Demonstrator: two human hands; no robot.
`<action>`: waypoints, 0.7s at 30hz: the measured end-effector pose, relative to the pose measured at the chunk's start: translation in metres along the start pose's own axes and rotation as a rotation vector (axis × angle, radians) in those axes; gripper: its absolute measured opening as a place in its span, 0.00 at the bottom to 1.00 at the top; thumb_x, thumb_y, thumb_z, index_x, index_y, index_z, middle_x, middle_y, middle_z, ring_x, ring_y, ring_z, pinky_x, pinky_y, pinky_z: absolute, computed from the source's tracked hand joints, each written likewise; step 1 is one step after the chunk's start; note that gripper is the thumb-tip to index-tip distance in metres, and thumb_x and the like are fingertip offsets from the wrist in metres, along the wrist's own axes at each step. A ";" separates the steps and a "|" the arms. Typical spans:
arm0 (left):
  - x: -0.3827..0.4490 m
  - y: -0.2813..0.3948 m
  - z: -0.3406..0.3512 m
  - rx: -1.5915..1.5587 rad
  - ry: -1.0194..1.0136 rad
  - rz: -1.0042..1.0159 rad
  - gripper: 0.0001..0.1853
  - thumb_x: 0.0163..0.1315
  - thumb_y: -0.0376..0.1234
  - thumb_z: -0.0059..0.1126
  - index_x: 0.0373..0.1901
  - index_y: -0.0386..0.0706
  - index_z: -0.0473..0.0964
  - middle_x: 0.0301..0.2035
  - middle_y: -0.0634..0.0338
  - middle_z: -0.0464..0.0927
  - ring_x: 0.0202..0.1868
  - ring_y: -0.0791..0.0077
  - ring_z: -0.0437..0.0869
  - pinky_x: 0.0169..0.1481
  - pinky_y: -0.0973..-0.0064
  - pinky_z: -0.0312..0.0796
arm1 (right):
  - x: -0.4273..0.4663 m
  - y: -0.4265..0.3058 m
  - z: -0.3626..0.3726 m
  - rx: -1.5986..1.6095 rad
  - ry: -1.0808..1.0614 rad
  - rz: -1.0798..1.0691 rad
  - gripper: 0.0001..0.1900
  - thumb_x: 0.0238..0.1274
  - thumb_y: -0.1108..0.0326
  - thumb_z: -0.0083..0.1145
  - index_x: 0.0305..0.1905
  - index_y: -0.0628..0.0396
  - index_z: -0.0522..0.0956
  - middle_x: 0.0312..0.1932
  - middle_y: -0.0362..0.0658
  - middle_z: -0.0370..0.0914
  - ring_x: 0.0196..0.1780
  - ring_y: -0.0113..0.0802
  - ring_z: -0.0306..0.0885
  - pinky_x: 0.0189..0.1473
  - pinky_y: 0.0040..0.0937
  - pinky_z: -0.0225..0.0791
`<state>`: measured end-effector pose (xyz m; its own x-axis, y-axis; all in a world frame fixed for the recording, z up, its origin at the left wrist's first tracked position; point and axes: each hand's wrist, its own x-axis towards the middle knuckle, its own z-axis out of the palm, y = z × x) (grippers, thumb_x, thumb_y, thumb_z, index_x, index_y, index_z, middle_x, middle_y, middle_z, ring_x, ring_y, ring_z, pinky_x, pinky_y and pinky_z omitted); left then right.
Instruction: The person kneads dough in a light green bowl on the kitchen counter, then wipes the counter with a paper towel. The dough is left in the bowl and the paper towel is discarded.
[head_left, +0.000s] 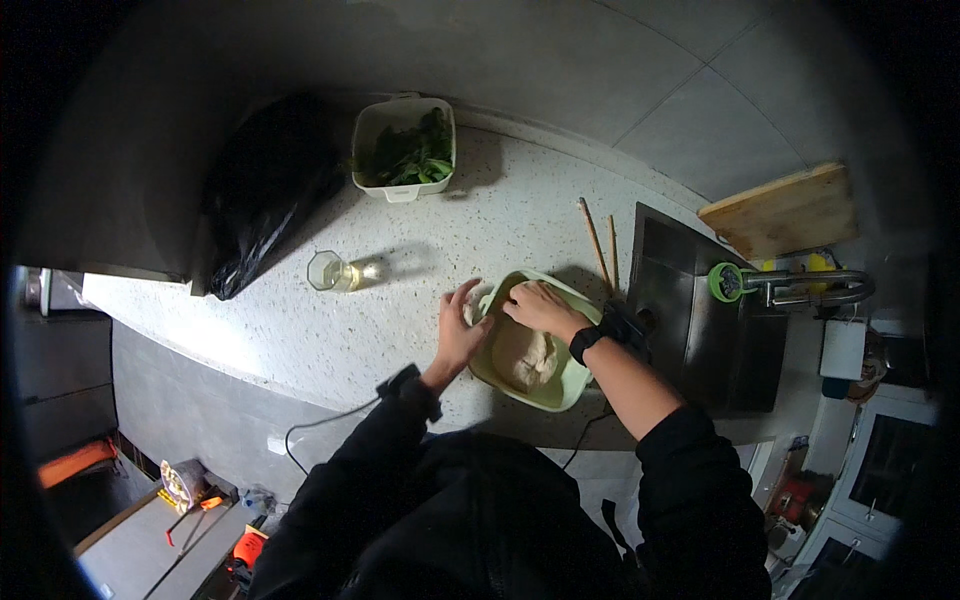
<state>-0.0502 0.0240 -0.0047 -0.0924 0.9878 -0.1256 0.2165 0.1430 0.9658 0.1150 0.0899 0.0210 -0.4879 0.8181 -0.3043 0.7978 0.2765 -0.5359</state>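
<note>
A light green plastic basin (574, 382) stands on the speckled countertop before me, with a lump of dough (532, 360) in it. My right hand (544, 307) reaches into the basin's far side, its fingers curled; whether it grips any dough cannot be told. At the basin's left rim is my left hand (461, 330), thumb and fingers apart, with a small whitish thing partly visible behind them. Two wooden chopsticks (595, 240) lie just beyond the basin. To the left, a clear glass (328, 271) holds a pale yellow liquid.
A white basin (401, 193) of leafy greens (420, 157) stands at the back beside a black plastic bag (262, 195). On the right are a dark sink (675, 300), a curved faucet (817, 279), a green-rimmed strainer (725, 283) and a wooden board (787, 214).
</note>
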 end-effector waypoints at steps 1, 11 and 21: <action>0.004 -0.002 0.003 -0.076 -0.038 0.000 0.28 0.45 0.22 0.56 0.53 0.42 0.71 0.48 0.45 0.69 0.51 0.58 0.72 0.57 0.67 0.65 | -0.004 -0.002 0.000 0.000 -0.070 0.047 0.20 0.59 0.58 0.47 0.25 0.68 0.69 0.24 0.59 0.69 0.29 0.53 0.70 0.33 0.48 0.61; -0.042 -0.003 0.017 -0.615 -0.084 -0.131 0.29 0.48 0.14 0.41 0.57 0.28 0.64 0.55 0.46 0.69 0.58 0.67 0.69 0.63 0.74 0.59 | -0.099 -0.025 0.079 -0.278 -0.026 0.013 0.17 0.58 0.59 0.46 0.47 0.59 0.72 0.57 0.57 0.64 0.65 0.60 0.52 0.65 0.55 0.46; -0.043 0.006 0.020 -0.509 -0.116 -0.190 0.27 0.50 0.13 0.39 0.56 0.30 0.66 0.55 0.50 0.70 0.58 0.71 0.69 0.63 0.76 0.58 | -0.076 0.040 0.110 -0.142 0.178 -0.225 0.13 0.51 0.62 0.48 0.43 0.51 0.68 0.49 0.50 0.64 0.58 0.51 0.58 0.57 0.57 0.53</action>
<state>-0.0255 -0.0167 0.0020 0.0299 0.9519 -0.3051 -0.2929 0.3001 0.9078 0.1445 -0.0166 -0.0640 -0.5978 0.8006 -0.0410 0.7247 0.5178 -0.4547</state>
